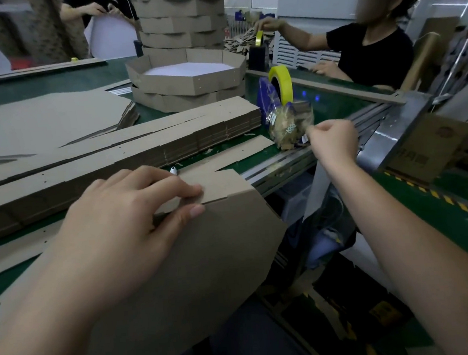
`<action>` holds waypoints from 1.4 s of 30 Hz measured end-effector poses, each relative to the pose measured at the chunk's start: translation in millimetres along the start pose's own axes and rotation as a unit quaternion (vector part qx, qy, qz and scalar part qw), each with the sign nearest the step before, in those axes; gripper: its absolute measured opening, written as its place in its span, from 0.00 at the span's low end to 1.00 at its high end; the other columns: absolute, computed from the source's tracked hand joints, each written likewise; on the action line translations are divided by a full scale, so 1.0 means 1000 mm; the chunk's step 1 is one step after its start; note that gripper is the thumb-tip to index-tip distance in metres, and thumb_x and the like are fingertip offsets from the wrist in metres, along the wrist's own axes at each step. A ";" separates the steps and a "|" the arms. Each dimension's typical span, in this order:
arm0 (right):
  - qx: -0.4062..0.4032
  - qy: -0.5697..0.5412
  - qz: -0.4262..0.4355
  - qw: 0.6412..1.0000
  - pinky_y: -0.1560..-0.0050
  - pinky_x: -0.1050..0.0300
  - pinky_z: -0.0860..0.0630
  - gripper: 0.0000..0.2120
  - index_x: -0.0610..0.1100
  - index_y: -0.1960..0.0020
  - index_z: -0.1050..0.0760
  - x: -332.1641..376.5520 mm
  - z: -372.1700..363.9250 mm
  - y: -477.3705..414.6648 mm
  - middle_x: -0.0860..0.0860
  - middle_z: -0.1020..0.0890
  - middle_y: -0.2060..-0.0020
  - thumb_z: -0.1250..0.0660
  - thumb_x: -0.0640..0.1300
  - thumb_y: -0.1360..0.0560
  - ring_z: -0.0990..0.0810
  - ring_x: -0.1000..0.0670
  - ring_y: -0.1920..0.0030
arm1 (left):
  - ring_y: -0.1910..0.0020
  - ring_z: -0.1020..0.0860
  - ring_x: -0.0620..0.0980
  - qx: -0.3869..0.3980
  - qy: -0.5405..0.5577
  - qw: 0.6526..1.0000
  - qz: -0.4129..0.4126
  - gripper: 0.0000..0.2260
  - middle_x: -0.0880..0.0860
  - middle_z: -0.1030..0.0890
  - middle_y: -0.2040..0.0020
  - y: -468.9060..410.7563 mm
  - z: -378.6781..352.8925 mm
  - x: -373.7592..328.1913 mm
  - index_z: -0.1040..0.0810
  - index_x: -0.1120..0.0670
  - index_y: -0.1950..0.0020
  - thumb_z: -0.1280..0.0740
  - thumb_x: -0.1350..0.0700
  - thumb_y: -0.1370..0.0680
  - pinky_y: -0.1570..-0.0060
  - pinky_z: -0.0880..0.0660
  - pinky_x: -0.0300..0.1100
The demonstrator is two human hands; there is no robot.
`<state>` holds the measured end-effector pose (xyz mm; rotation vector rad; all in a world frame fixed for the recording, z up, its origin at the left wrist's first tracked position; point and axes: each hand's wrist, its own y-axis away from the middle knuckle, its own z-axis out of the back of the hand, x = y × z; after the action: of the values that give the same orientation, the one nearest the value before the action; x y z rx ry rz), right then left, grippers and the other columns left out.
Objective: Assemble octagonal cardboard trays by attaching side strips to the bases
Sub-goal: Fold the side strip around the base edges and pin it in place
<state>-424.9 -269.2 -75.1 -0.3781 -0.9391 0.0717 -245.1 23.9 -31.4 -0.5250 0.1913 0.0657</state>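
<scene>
Cardboard tray point(190, 82), white inside, strip point(228, 186) pinched

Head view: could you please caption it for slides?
Left hand holds side strip against base; right hand pinches at tape dispenser.

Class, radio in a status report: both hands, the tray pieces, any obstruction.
Left hand pinches side strip onto base. Right hand pinches tape end at dispenser. No obstruction seen at the joint.

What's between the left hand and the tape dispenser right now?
Head view: a cardboard strip lying on the green table between left hand and tape dispenser, and a small white object by the fingertips.
</scene>
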 end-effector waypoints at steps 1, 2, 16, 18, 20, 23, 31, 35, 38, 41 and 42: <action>0.007 -0.025 0.021 0.999 0.66 0.59 0.28 0.14 0.42 0.68 0.21 0.004 0.003 0.008 0.48 0.23 0.73 0.33 0.45 0.25 0.24 0.47 0.69 | 0.49 0.22 0.51 -0.001 -0.003 1.000 0.000 0.17 0.43 0.21 0.47 0.000 0.000 0.000 0.20 0.40 0.47 0.45 0.37 0.24 0.56 0.25 0.52; 0.015 -0.059 0.041 0.997 0.64 0.63 0.28 0.12 0.42 0.65 0.19 0.011 0.005 0.019 0.51 0.21 0.71 0.32 0.45 0.25 0.23 0.50 0.65 | 0.50 0.22 0.52 0.000 -0.005 1.000 -0.001 0.16 0.44 0.21 0.47 -0.001 0.000 -0.001 0.21 0.40 0.48 0.45 0.37 0.24 0.56 0.25 0.52; 0.217 -0.500 0.001 0.838 0.74 0.74 0.35 0.07 0.46 0.62 0.17 0.076 0.026 0.200 0.61 0.27 0.81 0.30 0.47 0.28 0.28 0.63 0.78 | 0.49 0.22 0.55 0.014 -0.036 0.999 0.003 0.15 0.47 0.20 0.47 -0.001 0.004 -0.003 0.20 0.45 0.48 0.43 0.42 0.24 0.55 0.27 0.50; 0.210 -0.512 -0.036 0.832 0.74 0.74 0.35 0.07 0.45 0.63 0.17 0.075 0.021 0.205 0.60 0.27 0.81 0.30 0.47 0.29 0.28 0.63 0.78 | 0.49 0.22 0.55 0.019 -0.035 0.999 0.001 0.16 0.47 0.21 0.46 -0.001 0.004 -0.003 0.20 0.45 0.47 0.43 0.42 0.24 0.54 0.26 0.51; 0.203 -0.524 -0.058 0.825 0.74 0.74 0.34 0.07 0.45 0.63 0.17 0.075 0.020 0.208 0.60 0.27 0.80 0.29 0.46 0.28 0.27 0.63 0.78 | 0.49 0.22 0.55 0.020 -0.037 0.999 0.001 0.16 0.47 0.20 0.46 -0.001 0.004 -0.004 0.20 0.46 0.47 0.44 0.42 0.24 0.53 0.26 0.52; 0.201 -0.522 -0.074 0.825 0.74 0.74 0.34 0.09 0.45 0.64 0.17 0.074 0.019 0.213 0.60 0.26 0.80 0.29 0.42 0.25 0.27 0.63 0.78 | 0.49 0.22 0.55 0.017 -0.041 0.999 0.002 0.16 0.48 0.20 0.46 0.000 0.004 -0.005 0.20 0.46 0.47 0.43 0.42 0.24 0.54 0.26 0.52; 0.217 -0.481 -0.143 0.837 0.76 0.74 0.37 0.11 0.44 0.67 0.19 0.073 0.022 0.215 0.59 0.28 0.82 0.28 0.44 0.26 0.30 0.62 0.80 | 0.49 0.22 0.55 0.019 -0.045 0.999 -0.004 0.17 0.48 0.21 0.46 0.002 0.005 -0.005 0.20 0.47 0.46 0.44 0.42 0.23 0.55 0.27 0.51; 0.267 -0.476 -0.170 0.821 0.79 0.73 0.38 0.11 0.42 0.66 0.19 0.071 0.028 0.211 0.58 0.31 0.83 0.28 0.44 0.27 0.33 0.61 0.82 | 0.53 0.24 0.53 0.026 -0.043 0.999 -0.001 0.14 0.46 0.23 0.51 0.002 0.008 -0.008 0.28 0.45 0.42 0.44 0.42 0.23 0.58 0.31 0.48; 0.309 -0.463 -0.174 0.812 0.79 0.72 0.40 0.11 0.42 0.66 0.18 0.066 0.031 0.206 0.57 0.34 0.82 0.28 0.47 0.27 0.37 0.60 0.82 | 0.49 0.23 0.57 0.060 -0.062 0.996 -0.019 0.16 0.51 0.22 0.45 0.004 0.011 -0.008 0.25 0.39 0.39 0.47 0.43 0.22 0.55 0.27 0.53; 0.363 -0.447 -0.164 0.801 0.79 0.68 0.43 0.09 0.44 0.64 0.16 0.060 0.033 0.205 0.54 0.35 0.80 0.28 0.48 0.28 0.40 0.58 0.80 | 0.49 0.23 0.58 0.083 -0.069 0.994 -0.005 0.19 0.54 0.22 0.45 0.003 0.014 -0.008 0.24 0.37 0.37 0.49 0.42 0.22 0.55 0.26 0.55; 0.374 -0.451 -0.166 0.793 0.79 0.66 0.45 0.07 0.44 0.64 0.16 0.058 0.033 0.205 0.53 0.35 0.80 0.28 0.46 0.29 0.41 0.57 0.80 | 0.48 0.23 0.58 0.092 -0.063 0.994 0.001 0.19 0.53 0.22 0.45 0.002 0.015 -0.009 0.24 0.35 0.37 0.49 0.41 0.22 0.54 0.26 0.55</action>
<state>-395.8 -55.5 -83.3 0.6435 -1.8081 0.3118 -251.2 32.8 -18.0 -0.3358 0.0730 0.0827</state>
